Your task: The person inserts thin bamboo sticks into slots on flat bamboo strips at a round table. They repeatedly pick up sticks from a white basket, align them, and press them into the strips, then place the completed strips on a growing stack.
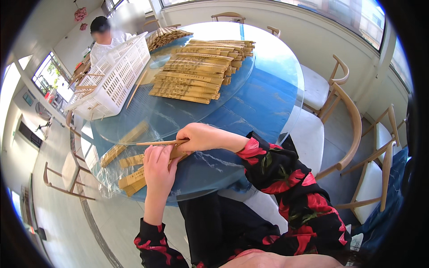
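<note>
Both of my hands meet over the near edge of the round table. My right hand (199, 136) is closed, pinching a thin wooden chopstick (154, 143) that points left across the top of my left hand (159, 163). The left fingers are curled round a tan paper sleeve (178, 154), mostly hidden between the hands. Beside and beneath my left hand lie several flat tan sleeves (132, 178) with dark print. Farther left, another tan sleeve (127, 140) rests on or under clear plastic film.
A large pile of tan packets (194, 71) covers the table's middle, with another bundle (167, 38) behind. A white slatted basket (118, 82) holding sticks stands at left; a loose stick (137, 89) lies beside it. A person (103, 40) sits beyond. Wooden chairs (353, 120) stand right.
</note>
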`<state>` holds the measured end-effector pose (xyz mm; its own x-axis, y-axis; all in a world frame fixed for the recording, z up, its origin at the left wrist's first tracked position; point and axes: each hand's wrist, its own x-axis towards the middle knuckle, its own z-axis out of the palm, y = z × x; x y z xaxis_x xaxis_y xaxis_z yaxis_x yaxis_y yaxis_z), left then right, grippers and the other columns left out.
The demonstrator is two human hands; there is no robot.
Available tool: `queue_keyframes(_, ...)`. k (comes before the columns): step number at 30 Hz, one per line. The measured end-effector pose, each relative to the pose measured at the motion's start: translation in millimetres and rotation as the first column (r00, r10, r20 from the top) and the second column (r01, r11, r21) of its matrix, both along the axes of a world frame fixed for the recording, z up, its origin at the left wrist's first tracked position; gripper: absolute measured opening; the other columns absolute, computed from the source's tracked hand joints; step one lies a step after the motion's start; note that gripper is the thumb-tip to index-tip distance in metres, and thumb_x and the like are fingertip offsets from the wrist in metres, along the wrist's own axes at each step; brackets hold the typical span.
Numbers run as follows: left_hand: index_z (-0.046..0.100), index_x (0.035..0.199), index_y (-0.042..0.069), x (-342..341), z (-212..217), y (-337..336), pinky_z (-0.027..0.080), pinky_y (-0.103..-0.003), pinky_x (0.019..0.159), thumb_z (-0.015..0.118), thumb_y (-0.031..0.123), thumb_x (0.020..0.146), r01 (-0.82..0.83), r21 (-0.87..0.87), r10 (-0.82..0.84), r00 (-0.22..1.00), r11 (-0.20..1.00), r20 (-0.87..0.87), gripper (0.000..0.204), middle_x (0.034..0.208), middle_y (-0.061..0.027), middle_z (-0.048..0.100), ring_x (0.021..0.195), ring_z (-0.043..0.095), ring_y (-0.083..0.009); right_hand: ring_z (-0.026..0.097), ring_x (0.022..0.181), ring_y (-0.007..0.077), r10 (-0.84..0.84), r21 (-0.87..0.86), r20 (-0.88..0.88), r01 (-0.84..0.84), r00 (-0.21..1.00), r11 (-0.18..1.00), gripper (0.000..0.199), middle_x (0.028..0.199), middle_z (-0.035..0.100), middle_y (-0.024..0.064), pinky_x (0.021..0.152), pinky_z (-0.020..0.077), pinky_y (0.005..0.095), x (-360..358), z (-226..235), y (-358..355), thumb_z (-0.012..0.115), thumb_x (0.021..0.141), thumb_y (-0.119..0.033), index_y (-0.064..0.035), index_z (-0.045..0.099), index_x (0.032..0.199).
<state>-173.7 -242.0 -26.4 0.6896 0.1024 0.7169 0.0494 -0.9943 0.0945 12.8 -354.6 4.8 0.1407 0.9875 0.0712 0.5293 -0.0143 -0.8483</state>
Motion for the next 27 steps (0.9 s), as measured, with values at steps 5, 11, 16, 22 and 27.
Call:
queue_keyframes(5, 0.069, 0.110, 0.002, 0, 5, -5, 0.051, -0.041, 0.087, 0.079, 0.005, 0.075, 0.000, -0.023, 0.000, 1.000, 1.000, -0.019, 0.036, 0.099, -0.0099, 0.064, 0.096, 0.061, -0.0313, 0.063, 0.066, 0.0253, -0.043, 0.006, 0.110, 0.043, 0.993, 0.999, 0.023, 0.072, 0.067, 0.0146, 0.064, 0.0487, 0.0372, -4, 1, 0, 0.067, 0.085, -0.023, -0.0004, 0.071, 0.090)
queue_keyframes(11, 0.071, 0.109, 0.004, -4, 3, -3, 0.052, -0.039, 0.083, 0.079, 0.005, 0.077, -0.031, -0.082, 0.031, 1.000, 0.996, 0.003, 0.033, 0.097, -0.0084, 0.066, 0.094, 0.062, -0.0291, 0.065, 0.066, 0.0274, -0.051, 0.031, 0.084, 0.048, 0.995, 0.998, 0.028, 0.071, 0.067, 0.0156, 0.063, 0.0491, 0.0380, -6, -7, 7, 0.064, 0.090, -0.027, 0.0001, 0.072, 0.093)
queue_keyframes(16, 0.071, 0.111, 0.005, -2, 8, -1, 0.052, -0.039, 0.083, 0.078, 0.006, 0.079, -0.040, -0.128, 0.047, 0.998, 0.991, 0.050, 0.032, 0.097, -0.0082, 0.065, 0.094, 0.061, -0.0287, 0.063, 0.067, 0.0182, -0.061, 0.106, 0.052, 0.056, 0.997, 0.993, 0.032, 0.068, 0.065, 0.0048, 0.066, 0.0477, 0.0341, 16, 14, -9, 0.053, 0.105, -0.033, -0.0084, 0.073, 0.106)
queue_keyframes(22, 0.070, 0.110, 0.004, -3, 6, 2, 0.050, -0.039, 0.084, 0.077, 0.006, 0.081, -0.067, -0.152, 0.082, 0.993, 0.986, 0.089, 0.030, 0.099, -0.0087, 0.065, 0.095, 0.061, -0.0292, 0.056, 0.064, 0.0098, 0.015, -0.057, 0.174, -0.005, 0.985, 0.998, 0.027, 0.065, 0.060, -0.0013, 0.060, 0.0433, 0.0279, 41, 36, -31, 0.057, 0.102, -0.027, -0.0125, 0.079, 0.107)
queue_keyframes(27, 0.069, 0.106, 0.004, -3, 5, 2, 0.049, -0.040, 0.085, 0.078, 0.007, 0.081, -0.081, -0.173, 0.098, 0.991, 0.982, 0.094, 0.027, 0.100, -0.0093, 0.065, 0.097, 0.061, -0.0303, 0.057, 0.062, 0.0122, -0.042, -0.070, 0.211, 0.058, 0.976, 0.996, 0.024, 0.068, 0.064, 0.0015, 0.059, 0.0440, 0.0284, 45, 44, -34, 0.062, 0.099, -0.027, -0.0110, 0.079, 0.105)
